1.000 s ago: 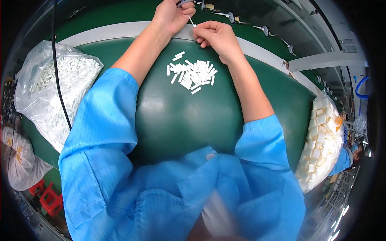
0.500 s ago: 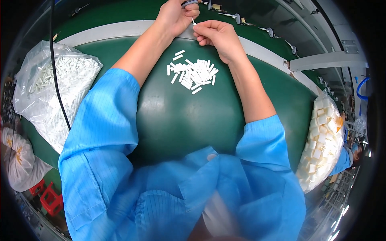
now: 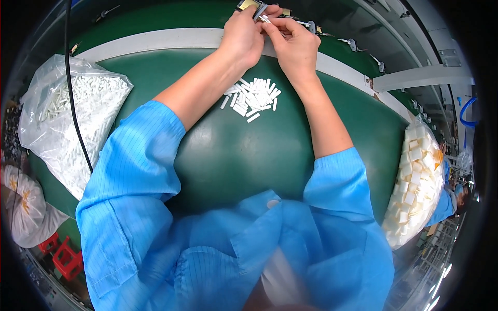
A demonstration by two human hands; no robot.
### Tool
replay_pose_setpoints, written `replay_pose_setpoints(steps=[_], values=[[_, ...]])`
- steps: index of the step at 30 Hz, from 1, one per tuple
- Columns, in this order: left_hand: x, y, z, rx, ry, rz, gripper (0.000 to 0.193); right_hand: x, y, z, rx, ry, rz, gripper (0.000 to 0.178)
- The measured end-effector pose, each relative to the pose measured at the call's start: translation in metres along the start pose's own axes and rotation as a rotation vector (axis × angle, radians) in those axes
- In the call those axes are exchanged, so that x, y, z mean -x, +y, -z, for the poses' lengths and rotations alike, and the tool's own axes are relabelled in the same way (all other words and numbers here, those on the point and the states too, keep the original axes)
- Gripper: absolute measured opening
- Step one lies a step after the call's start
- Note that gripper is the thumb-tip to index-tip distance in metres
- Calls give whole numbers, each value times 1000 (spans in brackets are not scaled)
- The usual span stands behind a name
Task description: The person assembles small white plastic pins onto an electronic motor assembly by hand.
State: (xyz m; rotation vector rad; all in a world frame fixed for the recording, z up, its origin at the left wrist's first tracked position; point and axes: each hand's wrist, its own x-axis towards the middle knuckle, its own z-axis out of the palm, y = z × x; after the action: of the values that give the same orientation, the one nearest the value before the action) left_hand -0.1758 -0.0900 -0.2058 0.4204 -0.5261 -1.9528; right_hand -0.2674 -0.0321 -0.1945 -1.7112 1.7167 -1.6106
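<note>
At the top centre my left hand [image 3: 243,40] is closed around a small part with a grey disc [image 3: 260,11] and a yellow and black body. My right hand [image 3: 295,47] pinches a short white tube [image 3: 265,18] between thumb and fingertips, against the disc side of that part. How far the tube sits on the part's pin cannot be made out. Below the hands, a loose pile of white tubes [image 3: 257,96] lies on the green work surface [image 3: 233,155], partly covered by my left forearm.
A clear bag of white tubes [image 3: 85,103] lies at left, with a black cable [image 3: 72,98] hanging across it. At right stands a bag of cream-coloured blocks [image 3: 415,176]. Beyond the white rail [image 3: 155,44], several disc parts [image 3: 353,45] line a green strip.
Both hands have moved right, and the part in my left hand has turned so its disc and body show. The white tube now meets the part. The row of disc parts has shifted slightly right.
</note>
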Motion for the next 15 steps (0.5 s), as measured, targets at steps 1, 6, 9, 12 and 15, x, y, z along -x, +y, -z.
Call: replay_pose_setpoints(steps=[1,6,9,12,15], values=[[0,-1,0,31,-9,2,26,-1,1,1,97,12,97,17],[-3,4,-16,-110,101,31,20,-3,6,4,300,23,337,17],[-14,28,-14,-464,-32,32,14,-3,1,3,363,-70,219,18],[-23,36,-16,-283,-162,32,12,-1,-3,-1,402,-76,267,22],[-19,30,-35,-301,92,52,13,-3,-5,5,328,-21,109,23]])
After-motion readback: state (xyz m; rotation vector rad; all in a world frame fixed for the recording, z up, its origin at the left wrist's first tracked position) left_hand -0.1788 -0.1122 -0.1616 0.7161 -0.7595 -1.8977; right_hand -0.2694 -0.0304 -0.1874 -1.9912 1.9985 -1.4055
